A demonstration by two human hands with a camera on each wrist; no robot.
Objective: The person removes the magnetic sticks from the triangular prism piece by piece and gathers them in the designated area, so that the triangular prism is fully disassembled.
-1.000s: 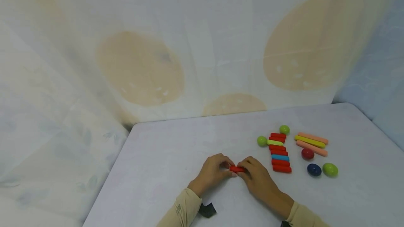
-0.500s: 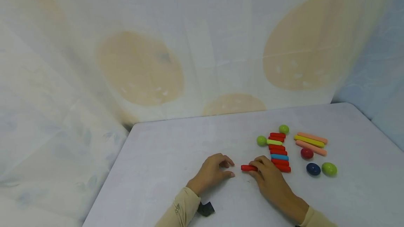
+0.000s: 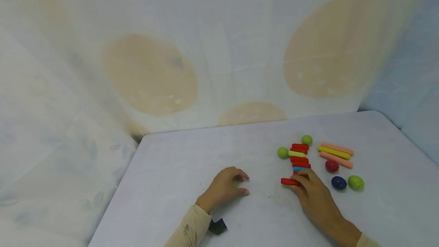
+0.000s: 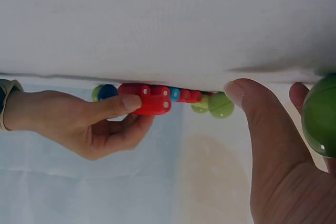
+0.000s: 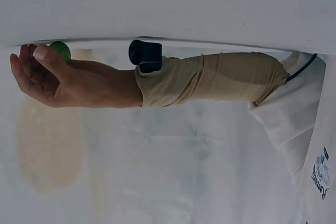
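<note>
Red bar [image 3: 289, 182] pinched in our right hand [image 3: 313, 193], thumb and fingers curled round it, at the near end of the row of short bars [image 3: 300, 159] on the white table [image 3: 171, 186]; the left wrist view shows its end [image 4: 154, 104] butted against the row, with small pale dots on the end faces. We judge it light, rigid and smooth-skinned, apt to slide on the cloth if nudged, so the long sides near the middle are the place to hold it, ends left free to meet the neighbouring bars. Our left hand [image 3: 224, 188] rests apart on the table, fingers curled round a green ball [image 5: 60, 51]; in the left wrist view the ball [image 4: 320, 116] sits against the fingers. It looks hard and glossy and would roll if let go, so a cupped hold suits it. Beyond the row lie two green balls [image 3: 282, 152], long pink and yellow bars [image 3: 334, 152], and red, navy and green balls [image 3: 338, 182].
</note>
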